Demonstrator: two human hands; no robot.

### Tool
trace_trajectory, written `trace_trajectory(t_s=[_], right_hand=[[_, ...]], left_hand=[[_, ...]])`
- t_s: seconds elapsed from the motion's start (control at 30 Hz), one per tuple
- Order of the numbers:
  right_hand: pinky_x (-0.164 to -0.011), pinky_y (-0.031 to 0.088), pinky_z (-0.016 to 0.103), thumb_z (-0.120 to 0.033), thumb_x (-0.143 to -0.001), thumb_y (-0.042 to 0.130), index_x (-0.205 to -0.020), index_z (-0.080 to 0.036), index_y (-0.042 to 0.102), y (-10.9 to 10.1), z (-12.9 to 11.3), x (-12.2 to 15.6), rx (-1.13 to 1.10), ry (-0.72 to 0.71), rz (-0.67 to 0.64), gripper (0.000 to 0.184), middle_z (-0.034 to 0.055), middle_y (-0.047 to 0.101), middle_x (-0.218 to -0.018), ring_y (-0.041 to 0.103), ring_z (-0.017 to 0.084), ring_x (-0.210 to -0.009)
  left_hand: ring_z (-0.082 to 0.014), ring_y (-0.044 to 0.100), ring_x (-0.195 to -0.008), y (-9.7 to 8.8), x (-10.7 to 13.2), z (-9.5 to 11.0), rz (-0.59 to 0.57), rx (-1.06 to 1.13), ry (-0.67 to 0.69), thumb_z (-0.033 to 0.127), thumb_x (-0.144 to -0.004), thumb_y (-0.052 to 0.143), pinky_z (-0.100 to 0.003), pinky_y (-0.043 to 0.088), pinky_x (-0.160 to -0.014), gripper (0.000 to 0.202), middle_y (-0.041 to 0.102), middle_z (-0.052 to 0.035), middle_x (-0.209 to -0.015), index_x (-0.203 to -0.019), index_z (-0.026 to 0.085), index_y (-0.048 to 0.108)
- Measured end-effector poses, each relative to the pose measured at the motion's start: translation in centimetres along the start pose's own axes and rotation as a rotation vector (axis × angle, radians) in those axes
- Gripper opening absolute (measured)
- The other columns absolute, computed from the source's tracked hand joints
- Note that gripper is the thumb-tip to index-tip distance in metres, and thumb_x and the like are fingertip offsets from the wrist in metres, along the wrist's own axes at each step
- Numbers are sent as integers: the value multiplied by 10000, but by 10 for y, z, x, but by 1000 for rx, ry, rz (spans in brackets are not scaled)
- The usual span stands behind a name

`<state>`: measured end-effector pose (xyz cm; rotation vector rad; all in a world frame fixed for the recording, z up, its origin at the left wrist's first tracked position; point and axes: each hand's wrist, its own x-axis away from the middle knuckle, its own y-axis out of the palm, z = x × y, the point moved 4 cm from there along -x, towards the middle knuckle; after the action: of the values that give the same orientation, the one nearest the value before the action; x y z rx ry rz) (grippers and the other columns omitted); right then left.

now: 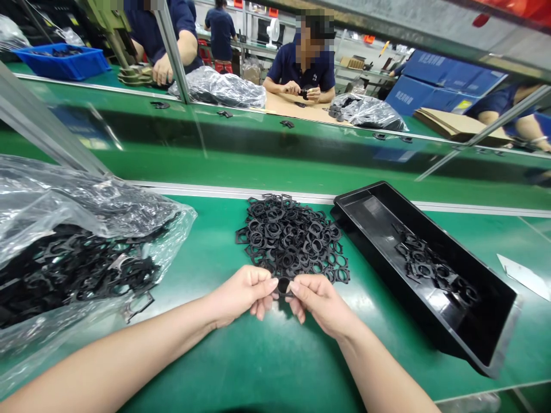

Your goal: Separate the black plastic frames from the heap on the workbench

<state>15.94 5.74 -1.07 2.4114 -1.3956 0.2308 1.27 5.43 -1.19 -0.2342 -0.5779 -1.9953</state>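
Note:
Between my two hands is a small black ring-shaped plastic part (283, 285), held just in front of a heap. My left hand (253, 288) pinches its left side between thumb and fingers. On the other side, my right hand (310, 295) pinches the part the same way. The pile of black ring parts (288, 232) lies on the green table (215, 229) right behind my fingertips. To the right stands a long black tray (365, 235) with several similar black parts (430, 264) inside. Part of the held ring is covered by my fingers.
A clear plastic bag (99, 201) full of black parts lies open at the left. A conveyor belt (258, 155) with scattered parts runs behind the table. A flat white piece (523, 276) lies at the right. Across the belt, a person (301, 69) handles a dark part.

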Motion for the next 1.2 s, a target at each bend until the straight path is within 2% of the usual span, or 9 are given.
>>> trace_trajectory(t_s=[0.13, 0.33, 0.53, 0.63, 0.77, 0.87, 0.97, 1.1, 1.2], right_hand=[[-329, 339, 157, -441, -755, 658, -587, -109, 577, 2, 2, -1, -154, 71, 5, 381, -21, 523, -420, 420, 50, -326], [-353, 379, 171, -397, -746, 670, -579, -103, 597, 0, -3, 0, -132, 47, 35, 346, 11, 569, -455, 472, 71, -360], [-428, 436, 176, -341, -727, 665, -828, -144, 654, -78, -47, 25, -448, -617, 814, 222, 10, 637, -670, 550, 84, -513], [-409, 413, 175, -423, -731, 626, -908, -146, 654, -98, -47, 24, -523, -555, 895, 329, 38, 655, -770, 551, 85, -533], [-449, 422, 216, -372, -709, 684, -932, -145, 659, -82, -32, 5, -68, -372, 726, 319, 35, 627, -714, 529, 109, -544], [-539, 461, 273, -416, -728, 668, -962, -164, 667, -69, -28, 0, 542, -487, 760, 344, 60, 618, -824, 538, 147, -639], [-603, 471, 314, -432, -749, 641, -904, -172, 676, -66, -26, -3, 1022, -554, 789, 305, 75, 613, -908, 547, 164, -666], [-612, 476, 317, -390, -817, 569, -819, -189, 662, -64, -31, -1, 1164, -665, 804, 221, 63, 623, -861, 584, 193, -726], [-615, 487, 302, -335, -831, 570, -831, -189, 653, -52, -41, 11, 1075, -800, 832, 167, 66, 623, -866, 592, 195, -767]], left_hand=[[-29, 334, -277, 2, 0, -3, -26, 97, -46, 584, -667, 657, -159, 179, -306, 469, 459, 59, -371, -603, 137, 532], [-51, 408, -304, 4, 0, -3, -47, 56, -15, 577, -726, 602, -160, 222, -327, 454, 476, 47, -383, -624, 139, 540], [-85, 515, -411, -1, 0, 4, 59, -158, 154, 564, -764, 553, -178, 354, -428, 440, 535, 25, -479, -673, 133, 563], [-103, 529, -446, -2, 1, 3, 72, -230, 175, 531, -772, 550, -201, 397, -463, 400, 537, 23, -510, -674, 144, 545], [-136, 580, -541, -11, 4, 18, 136, -569, 293, 410, -845, 482, -231, 442, -544, 300, 593, 0, -577, -699, 163, 572], [-157, 618, -681, -31, 10, 41, 297, -1112, 365, 304, -853, 494, -238, 445, -639, 213, 668, -17, -726, -757, 196, 650], [-203, 611, -812, -72, 21, 61, 563, -1373, 272, 265, -833, 515, -279, 443, -744, 173, 659, -45, -829, -793, 208, 674], [-287, 530, -1011, -131, 49, 75, 980, -1524, 91, 249, -860, 443, -366, 435, -839, 246, 591, -133, -995, -924, 156, 661], [-309, 505, -1047, -156, 61, 71, 1099, -1592, 13, 291, -854, 462, -380, 454, -829, 264, 582, -142, -1033, -966, 162, 664]])
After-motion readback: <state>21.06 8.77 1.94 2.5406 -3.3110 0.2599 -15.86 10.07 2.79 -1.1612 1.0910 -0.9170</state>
